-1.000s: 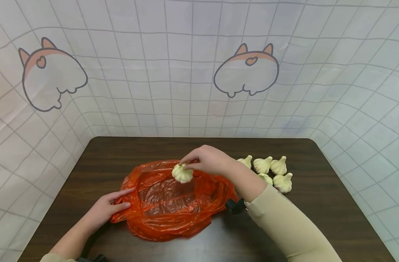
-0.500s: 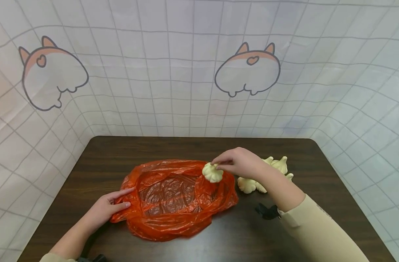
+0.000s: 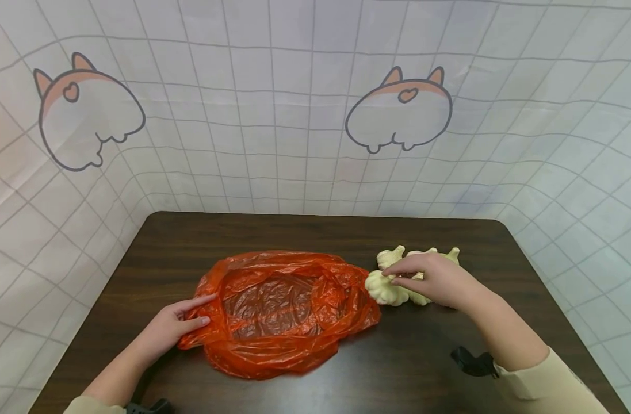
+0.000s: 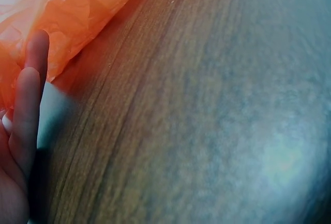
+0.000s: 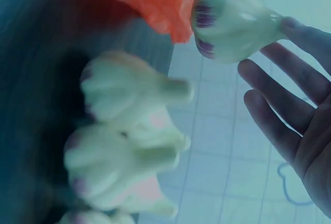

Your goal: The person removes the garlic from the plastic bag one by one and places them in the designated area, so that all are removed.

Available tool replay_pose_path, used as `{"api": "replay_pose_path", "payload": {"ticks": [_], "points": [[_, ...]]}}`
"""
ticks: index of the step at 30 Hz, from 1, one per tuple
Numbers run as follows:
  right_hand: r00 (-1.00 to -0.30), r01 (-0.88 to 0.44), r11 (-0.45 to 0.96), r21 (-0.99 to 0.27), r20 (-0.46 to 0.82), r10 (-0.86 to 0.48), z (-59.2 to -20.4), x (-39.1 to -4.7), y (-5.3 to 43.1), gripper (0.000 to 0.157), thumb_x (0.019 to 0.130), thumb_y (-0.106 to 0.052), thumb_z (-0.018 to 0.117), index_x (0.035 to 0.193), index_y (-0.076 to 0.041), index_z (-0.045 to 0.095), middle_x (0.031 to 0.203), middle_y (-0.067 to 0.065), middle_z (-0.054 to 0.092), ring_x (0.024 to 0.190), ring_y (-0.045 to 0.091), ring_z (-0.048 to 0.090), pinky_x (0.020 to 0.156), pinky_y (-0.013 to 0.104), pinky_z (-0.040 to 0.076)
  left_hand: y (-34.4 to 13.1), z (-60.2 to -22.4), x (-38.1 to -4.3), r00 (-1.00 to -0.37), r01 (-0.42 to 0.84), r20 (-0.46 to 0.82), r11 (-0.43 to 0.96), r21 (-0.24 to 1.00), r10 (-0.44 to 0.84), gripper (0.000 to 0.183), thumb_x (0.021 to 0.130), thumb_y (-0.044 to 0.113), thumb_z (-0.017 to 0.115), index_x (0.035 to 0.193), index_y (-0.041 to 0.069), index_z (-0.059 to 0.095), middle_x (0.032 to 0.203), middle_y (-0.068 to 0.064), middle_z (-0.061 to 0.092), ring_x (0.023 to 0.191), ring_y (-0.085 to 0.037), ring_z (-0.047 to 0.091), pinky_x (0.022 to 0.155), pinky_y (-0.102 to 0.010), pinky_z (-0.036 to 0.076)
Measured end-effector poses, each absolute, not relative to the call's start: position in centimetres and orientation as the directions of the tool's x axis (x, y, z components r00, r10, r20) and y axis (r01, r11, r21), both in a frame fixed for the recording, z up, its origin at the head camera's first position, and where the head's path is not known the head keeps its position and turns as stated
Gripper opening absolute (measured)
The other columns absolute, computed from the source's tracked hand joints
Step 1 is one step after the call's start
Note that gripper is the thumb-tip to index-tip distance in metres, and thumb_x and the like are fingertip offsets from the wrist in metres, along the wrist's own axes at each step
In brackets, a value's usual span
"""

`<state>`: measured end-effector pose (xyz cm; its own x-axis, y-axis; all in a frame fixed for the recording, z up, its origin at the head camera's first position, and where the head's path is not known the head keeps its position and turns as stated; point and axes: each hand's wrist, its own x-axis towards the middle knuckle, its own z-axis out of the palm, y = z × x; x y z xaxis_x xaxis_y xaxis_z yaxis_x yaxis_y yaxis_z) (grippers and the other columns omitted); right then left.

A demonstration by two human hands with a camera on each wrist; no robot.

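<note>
In the head view, a red plastic bag (image 3: 274, 359) lies spread with its mouth open upward. My left hand (image 3: 165, 332) rests at the bag's left side, index finger and thumb apart on the plastic. Seen from the left wrist, two straight fingers (image 4: 31, 94) lie against the bag (image 4: 98, 6). Right of the bag, my right hand (image 3: 439, 279) pinches a garlic bulb (image 3: 381, 288) by its stem. The right wrist view shows this bulb (image 5: 227, 25) with purple streaks, stem at the fingertips. Close by stand other garlic bulbs (image 3: 390, 257), partly hidden behind the right hand.
Everything lies on a dark wood-grain table (image 3: 232, 230). A white grid-patterned curtain (image 3: 294, 132) with cartoon animals rises behind the table and along both sides. Black straps with a camera mount (image 3: 473, 362) sit at the wrists.
My right hand has carried the garlic bulb from over the bag rightward to the other bulbs. The left hand stays at the bag; the view has shifted slightly.
</note>
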<state>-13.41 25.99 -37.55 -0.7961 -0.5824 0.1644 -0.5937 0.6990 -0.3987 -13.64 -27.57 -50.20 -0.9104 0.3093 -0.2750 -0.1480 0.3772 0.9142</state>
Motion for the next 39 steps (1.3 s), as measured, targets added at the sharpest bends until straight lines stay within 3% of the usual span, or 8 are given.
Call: {"api": "replay_pose_path", "payload": {"ticks": [6, 14, 24, 39], "points": [[-0.811, -0.581, 0.713, -0.393, 0.209, -0.546, -38.3, -11.5, 28.4, 0.024, 0.085, -0.015, 0.079, 0.108, -0.025, 0.078, 0.102, -0.016, 0.072, 0.091, 0.002, 0.066, 0.074, 0.03, 0.055, -27.6, -50.2, -13.6, -0.904, -0.156, -0.28, 0.359, 0.92, 0.324, 0.059, 0.094, 0.031, 0.069, 0.147, 0.014, 0.05, 0.146, -0.027, 0.044, 0.102, -0.018, 0.067, 0.078, -0.032, 0.057], [-0.842, -0.521, 0.728, -0.445, 0.128, -0.525, -39.2, -10.0, 29.8, 0.018, 0.092, -0.025, 0.073, 0.11, -0.027, 0.076, 0.104, -0.016, 0.071, 0.09, 0.001, 0.064, 0.075, 0.033, 0.055, -27.7, -50.0, -13.5, -0.906, -0.155, -0.276, 0.356, 0.921, 0.32, 0.059, 0.094, 0.03, 0.069, 0.147, 0.012, 0.05, 0.145, -0.029, 0.044, 0.099, -0.019, 0.068, 0.078, -0.033, 0.058], [-0.797, -0.571, 0.653, -0.498, 0.145, -0.586, -42.0, -10.3, 29.9, 0.02, 0.088, -0.014, 0.076, 0.107, -0.021, 0.077, 0.1, -0.012, 0.073, 0.08, -0.003, 0.061, 0.064, 0.029, 0.054, -27.6, -50.2, -13.4, -0.908, -0.157, -0.276, 0.353, 0.922, 0.316, 0.059, 0.094, 0.03, 0.069, 0.147, 0.012, 0.05, 0.144, -0.029, 0.045, 0.099, -0.019, 0.068, 0.078, -0.033, 0.058], [-0.84, -0.478, 0.705, -0.524, 0.037, -0.542, -43.4, -10.8, 30.4, 0.021, 0.09, -0.018, 0.074, 0.111, -0.022, 0.077, 0.103, -0.013, 0.072, 0.084, -0.003, 0.061, 0.069, 0.03, 0.055, -27.4, -50.0, -13.5, -0.909, -0.162, -0.288, 0.383, 0.909, 0.3, 0.06, 0.094, 0.033, 0.069, 0.147, 0.014, 0.051, 0.149, -0.028, 0.041, 0.107, -0.021, 0.065, 0.08, -0.031, 0.057]]}}
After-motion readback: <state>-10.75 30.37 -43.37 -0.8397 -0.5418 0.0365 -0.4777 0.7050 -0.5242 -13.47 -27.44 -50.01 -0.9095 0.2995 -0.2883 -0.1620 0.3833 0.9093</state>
